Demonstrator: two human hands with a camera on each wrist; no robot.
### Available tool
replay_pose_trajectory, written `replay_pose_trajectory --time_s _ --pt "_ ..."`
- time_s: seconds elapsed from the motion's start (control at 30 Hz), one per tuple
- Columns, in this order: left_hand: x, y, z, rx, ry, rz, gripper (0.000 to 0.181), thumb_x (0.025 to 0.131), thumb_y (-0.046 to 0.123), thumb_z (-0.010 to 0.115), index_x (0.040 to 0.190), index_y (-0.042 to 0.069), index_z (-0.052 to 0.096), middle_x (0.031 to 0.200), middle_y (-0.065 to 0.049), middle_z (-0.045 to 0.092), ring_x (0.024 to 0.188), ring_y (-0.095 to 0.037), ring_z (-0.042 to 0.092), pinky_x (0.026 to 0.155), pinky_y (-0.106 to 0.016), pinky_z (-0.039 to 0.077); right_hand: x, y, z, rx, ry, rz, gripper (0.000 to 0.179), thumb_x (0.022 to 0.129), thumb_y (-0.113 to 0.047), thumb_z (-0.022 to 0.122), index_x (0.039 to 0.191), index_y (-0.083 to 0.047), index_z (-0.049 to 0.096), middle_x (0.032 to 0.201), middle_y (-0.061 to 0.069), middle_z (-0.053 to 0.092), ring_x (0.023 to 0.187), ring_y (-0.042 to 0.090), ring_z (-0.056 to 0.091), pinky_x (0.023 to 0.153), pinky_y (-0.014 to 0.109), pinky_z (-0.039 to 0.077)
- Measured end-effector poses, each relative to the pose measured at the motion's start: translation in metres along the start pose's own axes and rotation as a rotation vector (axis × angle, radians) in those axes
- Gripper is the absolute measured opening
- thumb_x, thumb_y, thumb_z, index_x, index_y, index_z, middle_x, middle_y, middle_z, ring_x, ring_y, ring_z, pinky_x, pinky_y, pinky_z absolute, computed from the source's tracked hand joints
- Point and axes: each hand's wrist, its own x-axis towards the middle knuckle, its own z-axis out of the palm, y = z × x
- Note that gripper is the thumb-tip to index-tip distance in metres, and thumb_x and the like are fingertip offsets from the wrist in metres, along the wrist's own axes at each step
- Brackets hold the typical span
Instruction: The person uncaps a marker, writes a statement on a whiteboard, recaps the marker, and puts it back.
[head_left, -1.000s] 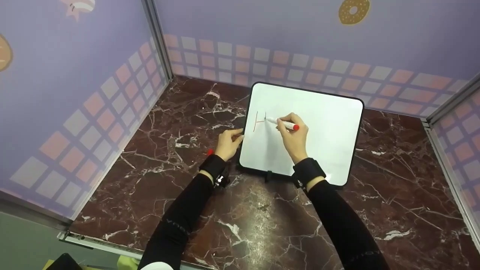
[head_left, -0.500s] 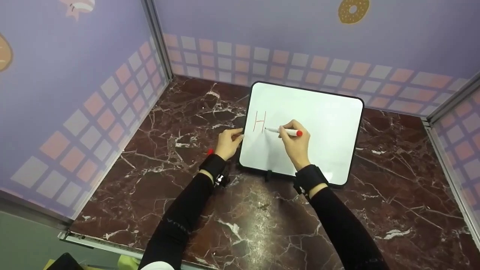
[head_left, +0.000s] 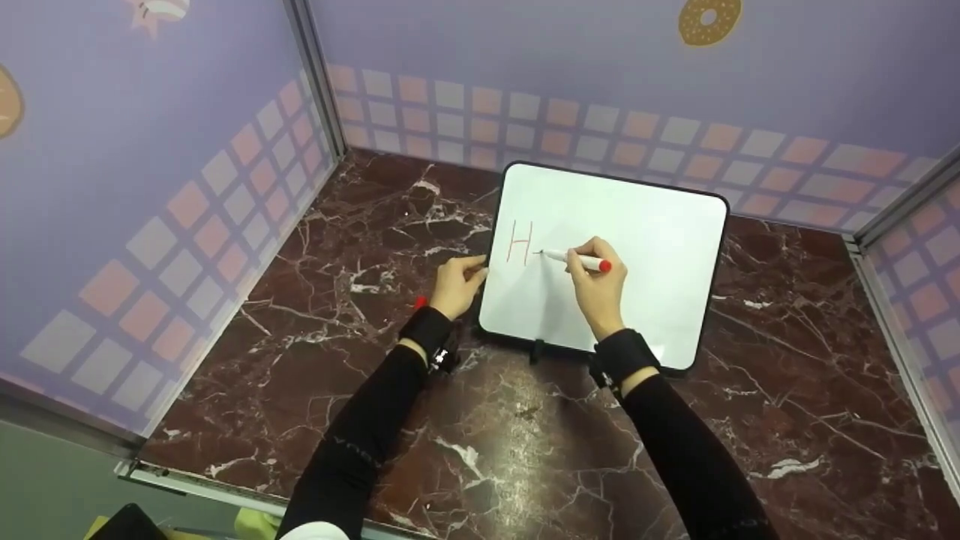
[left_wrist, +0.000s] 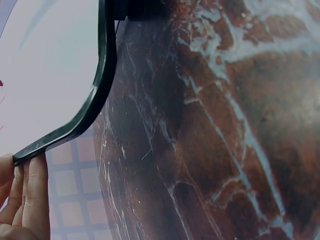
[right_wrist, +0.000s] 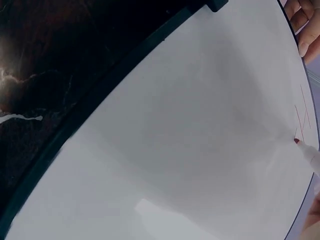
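Note:
A whiteboard (head_left: 622,225) with a thin black frame leans back on a stand, a red letter H (head_left: 520,242) written near its left side. My right hand (head_left: 600,289) pinches a white marker (head_left: 556,256) with a red end, its tip at the board just right of the H. A short new red stroke trails from that tip. My left hand (head_left: 454,289) grips the board's left edge between thumb and fingers. In the left wrist view, the fingers (left_wrist: 36,187) meet the black frame (left_wrist: 75,125). The right wrist view shows the red marker tip (right_wrist: 297,141) against the white surface.
A red cap-like end (head_left: 421,303) shows beside the left wrist, the rest of it hidden. The dark red marbled table (head_left: 315,375) is bordered by purple panels (head_left: 600,60) at the back and both sides. A small black foot (head_left: 536,351) supports the board's lower edge.
My right hand has drawn the H's second upright downward, then shifted slightly right and started a short stroke beside it. The left hand has stayed at the board's edge.

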Motion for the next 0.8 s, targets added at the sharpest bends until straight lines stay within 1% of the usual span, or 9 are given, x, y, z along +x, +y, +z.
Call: replay_pose_trajectory --time_s 0.17,0.33,0.47,0.57,0.67,0.73,0.8 --pt "-0.001 0.000 0.001 0.003 0.004 0.007 0.033 0.096 0.008 0.064 0.126 -0.005 0.065 0.102 -0.021 0.074 0.075 -0.038 0.071 0.065 -0.030 0.056 0.002 -0.001 0.001 -0.009 0.010 -0.010 0.010 0.089 0.002 0.064 0.082 0.008 0.062 0.083 0.016 0.064 0.068 0.005 0.062 0.063 0.016 0.052" --pt "-0.001 -0.001 0.003 0.002 0.007 0.023 0.033 0.095 0.008 0.063 0.126 -0.005 0.065 0.102 -0.022 0.074 0.075 -0.039 0.071 0.067 -0.035 0.058 0.002 0.000 0.004 0.024 -0.009 0.003 0.010 0.089 0.001 0.066 0.084 0.010 0.065 0.084 0.022 0.065 0.067 0.004 0.062 0.061 0.014 0.050" --pt "-0.001 -0.001 0.002 -0.011 -0.001 0.015 0.033 0.096 0.008 0.063 0.126 -0.005 0.064 0.102 -0.022 0.074 0.075 -0.040 0.071 0.066 -0.034 0.058 -0.005 -0.020 0.002 0.026 -0.043 0.004 0.009 0.088 0.006 0.065 0.082 0.013 0.063 0.080 0.026 0.065 0.064 0.003 0.061 0.057 0.013 0.046" --pt "0.000 -0.001 0.001 -0.009 -0.004 0.005 0.034 0.096 0.009 0.063 0.127 -0.005 0.064 0.101 -0.021 0.074 0.076 -0.038 0.071 0.066 -0.032 0.058 -0.010 -0.035 -0.002 0.013 -0.070 0.009 0.009 0.087 0.009 0.063 0.080 0.015 0.062 0.078 0.027 0.065 0.063 0.007 0.063 0.056 0.013 0.046" --pt "0.000 0.000 0.001 0.005 -0.004 -0.003 0.034 0.096 0.010 0.063 0.127 -0.004 0.064 0.101 -0.020 0.074 0.075 -0.037 0.071 0.067 -0.033 0.057 -0.012 -0.035 -0.006 0.009 -0.076 0.019 0.010 0.087 0.009 0.062 0.079 0.015 0.061 0.078 0.026 0.065 0.062 0.014 0.064 0.055 0.014 0.045" --pt "0.000 0.000 0.000 0.010 -0.006 -0.006 0.034 0.096 0.010 0.063 0.128 -0.003 0.064 0.101 -0.020 0.074 0.076 -0.038 0.070 0.067 -0.034 0.057 -0.013 -0.035 -0.008 0.006 -0.067 0.020 0.010 0.087 0.009 0.062 0.078 0.015 0.061 0.077 0.026 0.064 0.061 0.019 0.064 0.055 0.014 0.045" --pt "0.000 0.000 0.000 0.010 -0.009 -0.011 0.034 0.097 0.011 0.063 0.129 -0.002 0.064 0.100 -0.019 0.074 0.076 -0.038 0.070 0.067 -0.034 0.057 -0.012 -0.035 -0.010 0.002 -0.053 0.018 0.010 0.087 0.010 0.061 0.077 0.014 0.061 0.076 0.025 0.064 0.062 0.021 0.064 0.056 0.014 0.045"
